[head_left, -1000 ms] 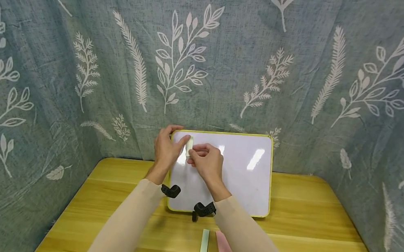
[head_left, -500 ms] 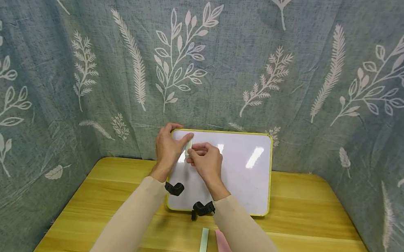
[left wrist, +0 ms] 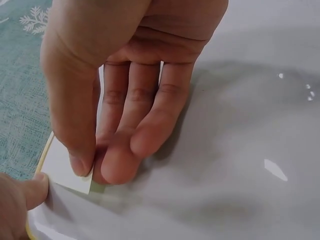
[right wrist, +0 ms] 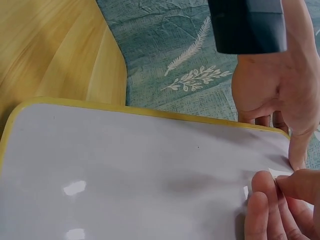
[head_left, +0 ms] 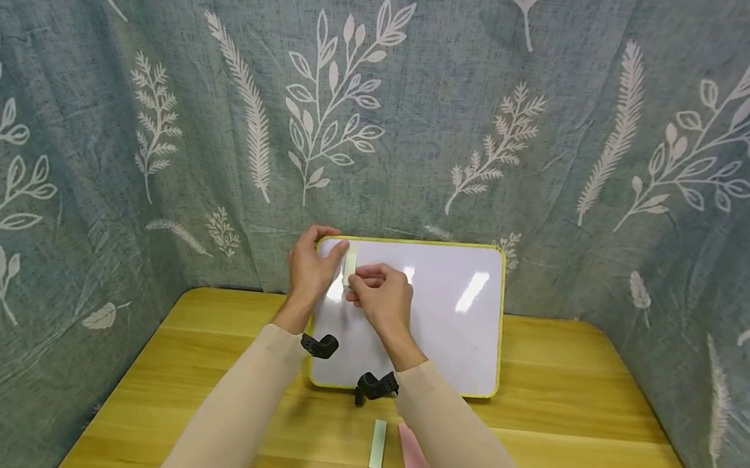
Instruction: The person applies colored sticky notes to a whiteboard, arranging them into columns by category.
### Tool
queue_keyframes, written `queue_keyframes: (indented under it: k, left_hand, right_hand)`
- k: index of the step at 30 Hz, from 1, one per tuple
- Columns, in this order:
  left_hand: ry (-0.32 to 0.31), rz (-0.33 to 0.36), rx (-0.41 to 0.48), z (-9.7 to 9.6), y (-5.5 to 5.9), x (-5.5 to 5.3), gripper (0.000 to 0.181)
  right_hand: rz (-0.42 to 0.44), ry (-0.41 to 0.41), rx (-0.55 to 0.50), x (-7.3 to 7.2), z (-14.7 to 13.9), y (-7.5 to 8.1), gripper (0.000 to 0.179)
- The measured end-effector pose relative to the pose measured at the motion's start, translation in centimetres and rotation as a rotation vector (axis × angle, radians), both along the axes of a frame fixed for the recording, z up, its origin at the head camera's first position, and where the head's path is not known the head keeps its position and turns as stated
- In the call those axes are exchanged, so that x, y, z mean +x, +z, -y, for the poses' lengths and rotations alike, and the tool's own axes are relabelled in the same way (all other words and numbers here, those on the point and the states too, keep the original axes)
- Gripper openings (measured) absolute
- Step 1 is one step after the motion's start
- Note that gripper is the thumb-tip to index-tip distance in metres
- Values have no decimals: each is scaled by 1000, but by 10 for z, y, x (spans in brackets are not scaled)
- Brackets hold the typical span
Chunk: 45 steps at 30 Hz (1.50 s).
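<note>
A white dry-erase board point(head_left: 432, 339) with a yellow rim leans upright at the back of the table. On its upper left part lies a narrow pale yellow-green sticky note point(head_left: 351, 260). My right hand point(head_left: 386, 296) pinches the note's lower end between thumb and fingers; the left wrist view shows this pinch on the note point(left wrist: 62, 167) from close by. The left hand point(head_left: 309, 273) grips the board's upper left corner, thumb in front and fingers over the edge, partly hidden behind it. In the right wrist view, the left hand point(right wrist: 280, 90) is at that corner.
Before the board, a pale green sticky-note pad point(head_left: 378, 445) and a pink one point(head_left: 415, 452) lie on the wooden table point(head_left: 576, 408). The right forearm partly covers the pink pad. A leaf-patterned curtain point(head_left: 428, 118) hangs behind and at both sides.
My left thumb has come off the note's top end onto the board's corner, uncovering more of the note. The right hand keeps its pinch almost unmoved.
</note>
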<state>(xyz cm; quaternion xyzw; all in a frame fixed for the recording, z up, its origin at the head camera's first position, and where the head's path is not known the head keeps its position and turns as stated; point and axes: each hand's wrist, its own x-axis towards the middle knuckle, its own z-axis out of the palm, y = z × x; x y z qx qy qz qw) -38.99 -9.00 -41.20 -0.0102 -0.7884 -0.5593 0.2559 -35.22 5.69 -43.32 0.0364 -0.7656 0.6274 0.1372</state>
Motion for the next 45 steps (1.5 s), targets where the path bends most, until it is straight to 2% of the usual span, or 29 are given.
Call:
queue_keyframes:
  k: [7, 11, 15, 19, 24, 31, 39, 45]
  left_hand:
    - [-48, 5, -33, 7, 1, 5, 26]
    - [-91, 9, -50, 13, 1, 9, 32]
    - [-108, 30, -75, 19, 0, 16, 39]
    - [-97, 33, -112, 25, -1, 26, 44]
    - [-87, 4, -185, 30, -4, 38, 47]
    - [-91, -49, -267, 33, -9, 60, 48]
    - [-168, -106, -344, 31, -22, 87, 41]
    - [-204, -128, -367, 30, -34, 107, 36]
  right_hand:
    - [12, 20, 15, 3, -2, -1, 12]
    - [14, 31, 30, 8, -6, -3, 12]
    - [14, 33, 47, 13, -13, -7, 12]
    - [12, 52, 68, 22, -23, -11, 12]
    - [0, 96, 104, 35, -39, -15, 14]
    - [-4, 149, 268, 56, -66, -24, 14]
    - [-23, 217, 442, 83, -91, -38, 14]
    - [-71, 278, 510, 99, -95, -53, 13]
